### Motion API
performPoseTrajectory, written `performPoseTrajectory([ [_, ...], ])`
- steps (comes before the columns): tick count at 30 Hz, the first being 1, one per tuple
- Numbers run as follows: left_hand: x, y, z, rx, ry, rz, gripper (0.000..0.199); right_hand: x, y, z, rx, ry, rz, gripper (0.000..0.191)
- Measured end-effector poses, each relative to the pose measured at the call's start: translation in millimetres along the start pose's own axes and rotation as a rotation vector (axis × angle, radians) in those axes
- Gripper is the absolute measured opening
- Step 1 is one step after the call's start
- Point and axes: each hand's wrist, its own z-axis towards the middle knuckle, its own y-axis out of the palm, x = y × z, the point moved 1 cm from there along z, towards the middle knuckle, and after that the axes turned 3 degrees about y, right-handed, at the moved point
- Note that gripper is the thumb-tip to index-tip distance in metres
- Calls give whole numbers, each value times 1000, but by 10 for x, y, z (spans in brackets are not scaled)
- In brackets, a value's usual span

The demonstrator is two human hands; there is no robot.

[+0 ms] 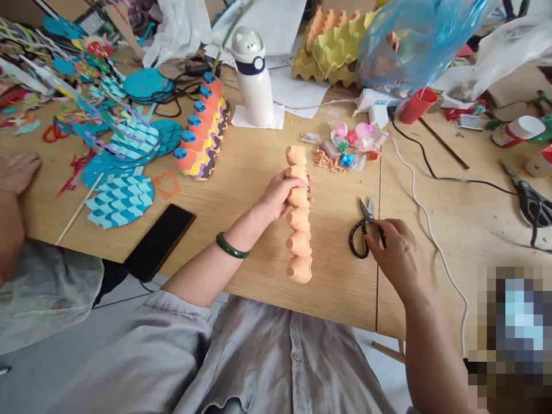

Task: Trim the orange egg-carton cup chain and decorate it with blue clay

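My left hand (280,194) is closed around the upper part of an orange egg-carton strip (299,244), a single row of several cups pointing toward the far and near edges of the table. On the right, my right hand (399,253) grips one black handle of a pair of scissors (367,211). Their blades are slightly apart and point away from me. The scissors are low over the tabletop; whether they touch it I cannot tell. Beyond the strip lie orange scraps (328,161) and small bags of coloured clay-like lumps (351,138).
A painted carton piece (202,135), a white bottle (255,92) and a phone (159,244) stand or lie to the left. Blue scaled paper discs (121,198) lie near another person's hand (19,172). White cable (416,198), a red cup (418,106) and larger scissors (528,198) are rightward.
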Motion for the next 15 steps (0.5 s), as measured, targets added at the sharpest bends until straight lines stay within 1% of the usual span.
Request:
performPoseTrajectory([
  [3, -24, 0, 6, 37, 19, 6, 26, 29, 76, -58, 24, -30, 13, 43],
  [5, -29, -12, 5, 64, 39, 13, 24, 36, 90, -57, 30, -14, 14, 48],
  [8, -18, -48, -6, 103, 80, 36, 24, 46, 82, -36, 6, 57, -3, 54],
  [11, 6, -94, -18, 136, 119, 57, 25, 52, 75, -21, -54, 139, -19, 57],
  [15, 21, -157, 5, 196, 122, 67, 29, 26, 61, -15, -73, 204, -23, 64],
])
